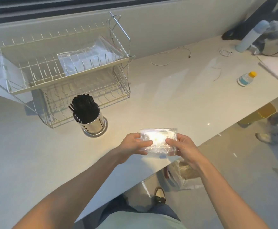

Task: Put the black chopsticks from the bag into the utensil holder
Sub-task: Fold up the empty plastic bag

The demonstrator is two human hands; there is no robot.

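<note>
A round steel utensil holder (95, 123) stands on the pale counter in front of the dish rack, filled with several black chopsticks (83, 104) standing upright. To its right, near the counter's front edge, a folded clear plastic bag (158, 135) is held flat between both hands; glare hides what is inside it. My left hand (133, 143) grips the bag's left side with the thumb on top. My right hand (182, 146) grips its right side the same way.
A two-tier white wire dish rack (65, 66) with clear plastic bags on its upper tier stands behind the holder. A yellow-capped bottle (246, 78), thin cables (168, 58) and a pale blue flask (252, 36) lie at the right. The counter edge (192, 147) runs diagonally.
</note>
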